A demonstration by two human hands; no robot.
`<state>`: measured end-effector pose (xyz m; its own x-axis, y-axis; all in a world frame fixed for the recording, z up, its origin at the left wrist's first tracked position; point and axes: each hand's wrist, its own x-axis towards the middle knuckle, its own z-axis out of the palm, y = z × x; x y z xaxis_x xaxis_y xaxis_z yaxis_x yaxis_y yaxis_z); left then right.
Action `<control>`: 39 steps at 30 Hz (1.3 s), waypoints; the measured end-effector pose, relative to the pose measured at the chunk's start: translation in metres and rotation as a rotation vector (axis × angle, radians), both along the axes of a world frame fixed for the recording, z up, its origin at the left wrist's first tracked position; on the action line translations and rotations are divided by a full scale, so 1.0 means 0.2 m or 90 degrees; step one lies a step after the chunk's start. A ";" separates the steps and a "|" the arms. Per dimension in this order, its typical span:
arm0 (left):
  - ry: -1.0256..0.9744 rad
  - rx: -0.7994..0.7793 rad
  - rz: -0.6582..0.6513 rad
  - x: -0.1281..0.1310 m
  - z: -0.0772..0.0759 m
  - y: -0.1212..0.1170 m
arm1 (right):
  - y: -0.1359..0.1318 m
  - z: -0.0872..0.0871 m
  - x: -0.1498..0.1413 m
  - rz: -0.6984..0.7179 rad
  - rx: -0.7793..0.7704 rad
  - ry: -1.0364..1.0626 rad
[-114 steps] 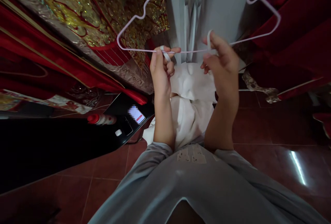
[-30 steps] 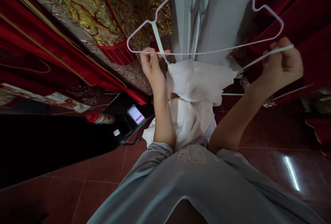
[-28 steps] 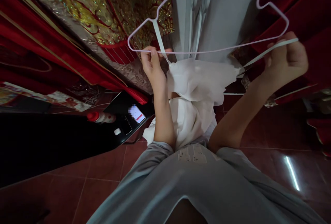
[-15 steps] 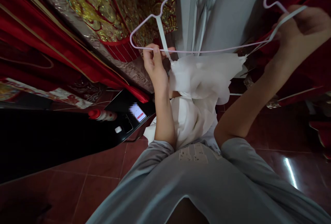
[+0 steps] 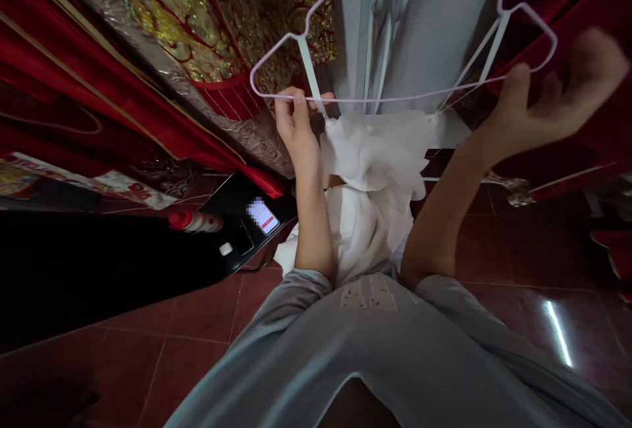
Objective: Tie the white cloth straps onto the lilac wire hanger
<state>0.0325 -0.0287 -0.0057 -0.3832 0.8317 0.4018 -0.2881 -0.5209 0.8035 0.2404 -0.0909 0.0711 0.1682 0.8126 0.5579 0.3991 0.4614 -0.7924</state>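
Head view, only camera. Hanger [image 5: 385, 99] at upper centre, in front of a grey panel [image 5: 439, 26]; garment [image 5: 368, 151], white, below it. Left strap [image 5: 309, 67] sits in the hanger's left notch, right strap [image 5: 496, 46] in the right notch; both run down past the lower bar to the garment's top.

Left hand [image 5: 297, 118]: thumb and fingers clamped on the lower bar, just outside the left strap. Right hand [image 5: 548, 105]: fingers apart, thumb raised beside the bar's right end; contact with the wire cannot be told.

Edges and room: gold cloth [image 5: 187, 26] lies close behind the left hand and the hanger's left corner. Red cloth [image 5: 567, 39] backs the right hand. Between the hands, only the bar crosses in front of the panel. Black table [image 5: 99, 270] ends left of the left forearm; phone [image 5: 267, 220] near that edge, bottle [image 5: 196, 221] farther in. Tiled floor [image 5: 197, 355] shows between table and grey shirt [image 5: 345, 349].

Hidden or unclear: hanger top cut off by the upper frame edge; right fingertips blurred; part of the phone pixelated; garment's lower end behind left forearm and shirt; table's far left too dark to read.
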 end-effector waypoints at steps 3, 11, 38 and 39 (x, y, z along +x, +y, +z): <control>-0.010 -0.020 -0.016 0.01 0.02 -0.02 | -0.01 -0.09 -0.09 0.005 -0.005 0.007; -0.005 -0.021 -0.017 0.05 0.04 -0.07 | 0.00 -0.32 -0.12 -0.031 0.058 0.038; 0.120 -0.041 -0.221 -0.22 0.36 -0.24 | 0.04 -0.33 -0.10 -0.041 0.026 -0.052; 0.070 -0.052 -0.265 -0.20 0.40 -0.24 | 0.04 -0.33 -0.10 -0.043 0.022 -0.054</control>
<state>-0.0082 -0.0765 0.0739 0.0329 0.9368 0.3483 -0.3710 -0.3121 0.8746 0.2204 -0.0823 0.0058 0.1734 0.7810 0.6000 0.4952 0.4575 -0.7386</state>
